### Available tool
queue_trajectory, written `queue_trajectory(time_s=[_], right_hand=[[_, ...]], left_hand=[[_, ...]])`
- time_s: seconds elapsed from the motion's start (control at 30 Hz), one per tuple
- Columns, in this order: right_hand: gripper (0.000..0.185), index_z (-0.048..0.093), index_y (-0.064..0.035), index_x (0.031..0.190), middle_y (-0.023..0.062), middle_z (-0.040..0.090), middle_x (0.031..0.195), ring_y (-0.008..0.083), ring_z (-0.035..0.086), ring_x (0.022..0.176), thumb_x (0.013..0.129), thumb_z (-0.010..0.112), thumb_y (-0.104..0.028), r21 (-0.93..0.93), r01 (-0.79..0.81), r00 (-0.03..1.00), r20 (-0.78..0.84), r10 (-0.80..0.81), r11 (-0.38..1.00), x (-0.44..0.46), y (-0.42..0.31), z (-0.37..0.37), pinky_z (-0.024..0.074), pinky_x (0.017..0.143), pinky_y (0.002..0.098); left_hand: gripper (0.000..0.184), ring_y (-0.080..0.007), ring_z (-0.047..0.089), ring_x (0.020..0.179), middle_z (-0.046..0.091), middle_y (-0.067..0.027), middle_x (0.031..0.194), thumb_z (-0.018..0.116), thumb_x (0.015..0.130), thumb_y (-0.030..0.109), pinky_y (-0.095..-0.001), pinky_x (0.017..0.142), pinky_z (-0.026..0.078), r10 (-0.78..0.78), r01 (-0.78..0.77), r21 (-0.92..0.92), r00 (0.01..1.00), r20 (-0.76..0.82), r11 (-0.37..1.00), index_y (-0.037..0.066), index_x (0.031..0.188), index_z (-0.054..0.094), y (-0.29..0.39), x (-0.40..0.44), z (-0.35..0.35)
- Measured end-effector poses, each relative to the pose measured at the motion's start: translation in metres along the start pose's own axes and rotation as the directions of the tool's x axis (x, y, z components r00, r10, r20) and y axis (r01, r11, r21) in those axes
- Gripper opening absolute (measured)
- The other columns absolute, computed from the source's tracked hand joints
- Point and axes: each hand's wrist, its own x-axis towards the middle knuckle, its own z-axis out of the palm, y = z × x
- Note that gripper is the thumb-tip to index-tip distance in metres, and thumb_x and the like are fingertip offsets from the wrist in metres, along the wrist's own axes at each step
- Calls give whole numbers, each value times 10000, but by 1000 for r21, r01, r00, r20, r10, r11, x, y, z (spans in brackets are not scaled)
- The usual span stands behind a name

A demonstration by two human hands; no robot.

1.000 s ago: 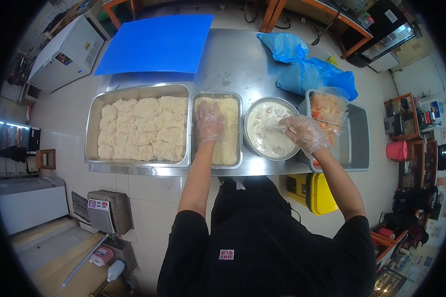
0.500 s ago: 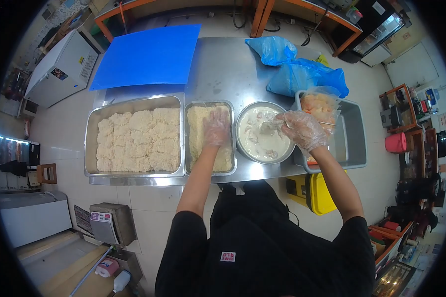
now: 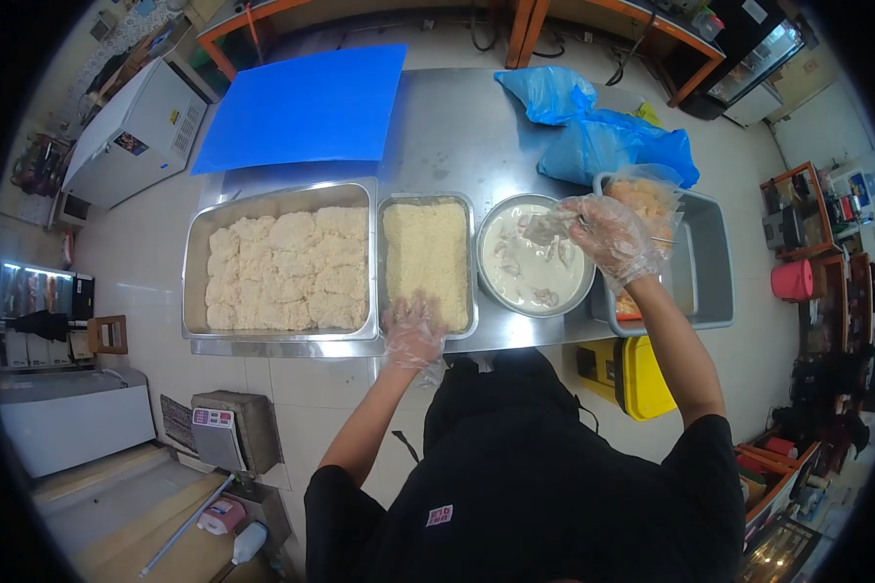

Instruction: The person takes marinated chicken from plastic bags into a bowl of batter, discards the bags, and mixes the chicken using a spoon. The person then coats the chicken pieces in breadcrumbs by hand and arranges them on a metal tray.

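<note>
My left hand (image 3: 414, 330), in a clear plastic glove, rests at the near end of a narrow metal tray (image 3: 473, 282) of pale breadcrumbs (image 3: 425, 248). Its fingers are spread over the crumbs and hold nothing. Above the right rim of a round metal bowl (image 3: 491, 303) is my gloved right hand (image 3: 612, 238), closed around a metal utensil (image 3: 544, 229). The utensil's flat end is over the white batter (image 3: 510, 262), where several pieces of meat show. Its thin handle sticks out to the right; the exact kind is unclear.
A large metal tray (image 3: 192, 321) of crumb-coated pieces (image 3: 287, 272) stands at left. Behind it lies a blue board (image 3: 306, 112). At right, a grey tub (image 3: 715, 262) holds a bag of orange-tinted pieces (image 3: 647, 199); blue plastic bags (image 3: 612, 146) lie behind. A yellow bin (image 3: 644, 379) stands below.
My left hand has drawn back from the middle of the crumb tray to its near edge, leaving the crumbs flatter. My right hand has lifted the utensil slightly toward the bowl's far side.
</note>
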Motion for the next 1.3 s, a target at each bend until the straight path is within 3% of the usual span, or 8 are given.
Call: queue_trajectory(time_s=[0.23,0.3,0.43,0.53,0.73,0.93,1.03,1.3], right_hand=[[266,710,-135,1164,122,716,1058,337,684,1001,922,667,-239,-17,-59,997,-51,58,998,-2,-3,7,553,873,439],[265,710,-128,1159,122,718,1045,336,684,997,919,669,-233,18,24,991,-133,-22,1000,-5,3,8,550,874,441],[258,709,-114,1142,123,719,1013,339,681,973,903,679,-205,29,77,981,-182,-70,997,-10,1,5,544,868,448],[253,708,-114,1133,124,715,995,346,675,953,888,684,-173,-16,128,983,-133,-129,992,-12,5,18,539,861,456],[251,708,-116,1136,129,711,990,355,670,951,900,664,-193,-31,89,977,-192,-93,996,-16,1,18,535,864,465],[264,708,-115,1150,127,711,984,352,672,942,893,686,-175,-57,122,983,-130,-129,991,-14,2,20,539,849,455],[267,709,-108,1150,124,713,995,344,673,948,891,695,-172,-19,158,963,-217,-159,987,-12,4,21,541,856,448],[263,713,-105,1134,117,717,1004,334,674,964,880,705,-173,-44,96,986,-134,-101,994,-9,5,18,545,864,441]], left_hand=[[835,-460,262,1522,218,-182,1694,496,977,539,-632,1209,207,-175,153,-146,974,-147,977,95,1636,240,9,25,13],[845,-455,268,1521,211,-182,1696,495,976,536,-624,1212,211,-190,151,-209,965,-182,966,80,1636,231,10,29,15],[853,-439,278,1521,209,-183,1696,499,973,531,-607,1215,223,-200,150,-205,948,-248,967,75,1637,219,10,27,25],[865,-412,292,1521,215,-182,1695,514,966,520,-590,1222,217,-213,143,-226,922,-323,964,66,1637,210,12,25,33],[864,-372,291,1528,227,-182,1690,553,946,471,-560,1237,205,-209,110,-256,892,-402,960,66,1633,221,10,24,35],[835,-370,307,1519,261,-163,1682,563,940,419,-552,1238,212,-193,74,-271,874,-446,960,63,1625,243,8,26,33],[833,-363,323,1512,274,-151,1679,575,928,390,-545,1239,217,-192,67,-271,864,-466,960,66,1623,250,6,26,36],[850,-351,343,1505,309,-143,1668,604,877,326,-532,1239,230,-166,24,-265,832,-529,964,93,1623,270,7,24,36]])
